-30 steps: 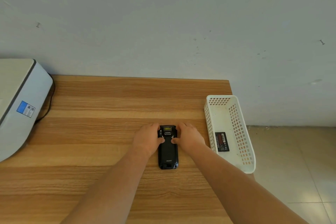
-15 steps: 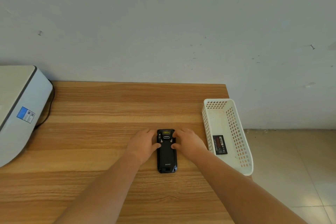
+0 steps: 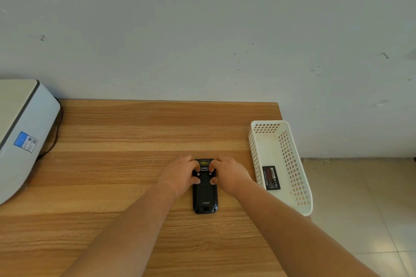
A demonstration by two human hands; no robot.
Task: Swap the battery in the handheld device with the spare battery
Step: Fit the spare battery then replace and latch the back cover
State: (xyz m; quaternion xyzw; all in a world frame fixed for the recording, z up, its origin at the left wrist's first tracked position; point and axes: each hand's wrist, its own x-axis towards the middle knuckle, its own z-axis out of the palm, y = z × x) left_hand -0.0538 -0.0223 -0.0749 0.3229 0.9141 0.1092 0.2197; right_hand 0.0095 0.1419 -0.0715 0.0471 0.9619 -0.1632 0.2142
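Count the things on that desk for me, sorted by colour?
Black: 2, the handheld device and the spare battery
White: 2, the basket holding that battery and the machine at the left edge
Total: 4

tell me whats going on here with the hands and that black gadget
A person is working on a black handheld device that lies back-up on a wooden table. The left hand and right hand grip its upper end from either side, thumbs pressed on the back cover near the two latches. The cover looks closed. The spare battery lies untouched in the white basket to the right.
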